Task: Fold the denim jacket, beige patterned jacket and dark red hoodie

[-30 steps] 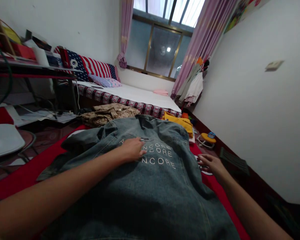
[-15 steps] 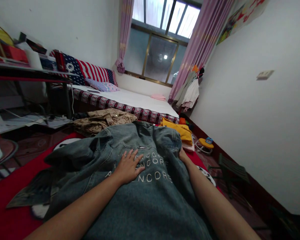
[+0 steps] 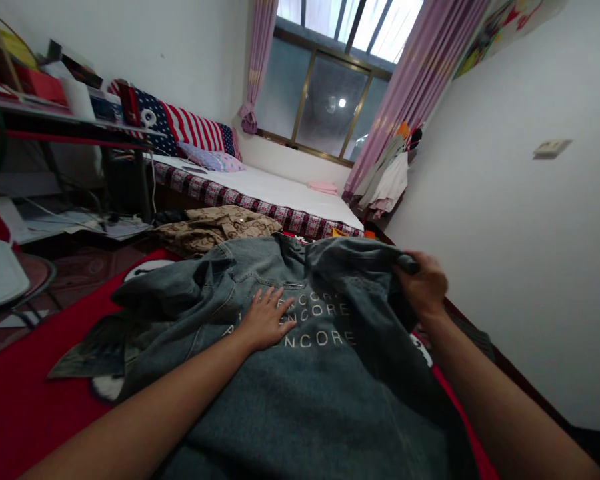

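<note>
A blue-grey denim jacket [image 3: 290, 393] lies spread with its back up, white stitched lettering across it. My left hand [image 3: 267, 320] rests flat on the lettering, fingers spread, pressing on the cloth. My right hand [image 3: 425, 283] is closed round the jacket's right shoulder or upper sleeve and holds that part lifted off the surface. The cloth between the lettering and this hand rises in folds. The jacket's left sleeve lies bent out to the left. What is under the lifted side is mostly hidden.
Beneath the jacket is a red blanket [image 3: 25, 413] with white patches. A brown patterned garment [image 3: 220, 227] lies just beyond. Farther back stands a bed [image 3: 280, 180]; a cluttered desk [image 3: 105, 130] and a chair [image 3: 3, 273] are at the left. A white wall [image 3: 520, 233] rises at the right.
My right hand has risen and moved right, lifting the jacket's right shoulder, which now hides most of the yellow garment behind. My left hand stays flat on the lettering. The view has shifted slightly.
</note>
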Tool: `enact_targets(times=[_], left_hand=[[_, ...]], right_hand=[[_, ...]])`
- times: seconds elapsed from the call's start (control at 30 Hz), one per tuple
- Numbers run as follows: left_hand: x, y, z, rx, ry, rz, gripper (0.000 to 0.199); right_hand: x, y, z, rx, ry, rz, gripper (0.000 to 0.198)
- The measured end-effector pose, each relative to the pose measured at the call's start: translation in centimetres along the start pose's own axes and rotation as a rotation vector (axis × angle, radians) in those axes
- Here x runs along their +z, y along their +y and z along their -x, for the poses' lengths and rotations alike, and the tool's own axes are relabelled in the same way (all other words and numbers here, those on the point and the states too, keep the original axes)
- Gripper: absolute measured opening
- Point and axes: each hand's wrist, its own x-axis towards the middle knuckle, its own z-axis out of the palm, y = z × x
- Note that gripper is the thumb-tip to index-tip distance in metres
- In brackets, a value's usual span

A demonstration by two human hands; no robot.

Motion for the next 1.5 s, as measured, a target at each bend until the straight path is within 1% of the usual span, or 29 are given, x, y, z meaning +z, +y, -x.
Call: enact_targets(times=[0.03,0.07,0.1,0.13,0.17,0.23,0.27,0.3,0.33,0.47,0.53,0.6,0.67,0.73,0.83,0.9,0.97,1.03,1.1,1.17,1.23,1.3,1.33,1.37,1.43,1.47,1.5], left_hand=[[0.0,0.0,0.0,-0.001,0.000,0.002,0.063],[0.1,0.0,0.0,-0.003,0.001,0.003,0.063],[0.1,0.0,-0.1,-0.004,0.000,0.002,0.063],[0.2,0.0,-0.1,-0.004,-0.001,0.000,0.063],[0.2,0.0,-0.1,-0.004,-0.003,-0.004,0.063],[0.3,0.0,-0.1,-0.004,-0.006,-0.013,0.064],[0.3,0.0,-0.1,-0.005,-0.007,-0.017,0.064],[0.2,0.0,-0.1,-0.006,-0.008,-0.019,0.063],[0.2,0.0,-0.1,-0.006,-0.008,-0.021,0.063],[0.2,0.0,0.0,-0.005,-0.008,-0.028,0.063],[0.2,0.0,0.0,-0.004,-0.005,-0.030,0.063],[0.2,0.0,0.0,-0.004,0.001,-0.027,0.063],[0.2,0.0,0.0,-0.006,0.003,-0.016,0.063],[0.2,-0.1,0.0,-0.006,0.007,-0.004,0.063],[0.0,-0.2,0.0,-0.003,0.011,0.004,0.062],[-0.3,-0.3,0.0,-0.001,0.005,0.011,0.061],[-0.5,-0.3,0.2,-0.002,-0.009,0.025,0.060],[-0.8,-0.2,0.4,-0.007,-0.027,0.042,0.059],[-1.3,0.1,0.6,-0.015,-0.036,0.052,0.057],[-2.0,0.2,0.3,-0.011,-0.036,0.058,0.050],[-3.2,-0.1,-0.7,-0.008,-0.080,0.073,0.040],[-4.9,-1.1,-2.4,-0.043,-0.156,0.091,0.036],[-5.9,-1.9,-3.3,-0.077,-0.167,0.086,0.036],[-6.8,-3.0,-4.4,-0.119,-0.136,0.061,0.034],[-8.3,-5.5,-6.3,-0.214,0.054,-0.068,0.028],[-8.9,-6.8,-7.1,-0.284,0.146,-0.149,0.033],[-9.2,-8.2,-7.8,-0.366,0.197,-0.207,0.045]], right_hand=[[-1.0,1.2,0.0,0.039,0.014,0.121,0.035],[-1.8,2.2,0.2,0.067,-0.017,0.234,0.034],[-2.3,2.8,0.5,0.079,-0.097,0.332,0.034],[-2.6,3.1,1.0,0.074,-0.220,0.411,0.034],[-2.6,2.9,1.6,0.060,-0.370,0.470,0.035],[-2.1,1.5,2.5,0.043,-0.666,0.541,0.036],[-1.6,0.3,2.7,0.047,-0.766,0.554,0.037],[-1.1,-1.1,2.9,0.050,-0.819,0.550,0.038],[-0.6,-2.5,2.9,0.048,-0.833,0.531,0.038],[2.1,-8.1,3.7,-0.010,-0.755,0.319,0.046],[3.9,-9.8,5.2,-0.023,-0.732,0.209,0.049],[5.8,-10.6,7.2,-0.053,-0.694,0.148,0.047],[7.5,-10.7,9.4,-0.091,-0.620,0.129,0.043],[8.7,-10.3,10.9,-0.098,-0.539,0.125,0.042],[9.6,-9.6,11.5,-0.002,-0.466,0.147,0.044],[9.9,-9.2,11.2,0.095,-0.464,0.182,0.048],[10.1,-9.0,10.7,0.167,-0.491,0.207,0.051],[10.2,-8.9,10.4,0.203,-0.510,0.222,0.053],[10.2,-8.8,10.4,0.199,-0.509,0.227,0.053],[10.1,-8.8,10.6,0.168,-0.499,0.217,0.050],[10.0,-8.6,10.8,0.139,-0.491,0.187,0.046],[9.9,-8.4,10.9,0.128,-0.484,0.148,0.044],[9.9,-8.3,10.9,0.128,-0.482,0.132,0.043],[9.9,-8.2,10.9,0.132,-0.480,0.121,0.042],[9.9,-8.1,10.8,0.138,-0.477,0.107,0.042],[9.9,-8.1,10.8,0.141,-0.476,0.101,0.042],[9.9,-8.1,10.8,0.145,-0.476,0.095,0.041]])
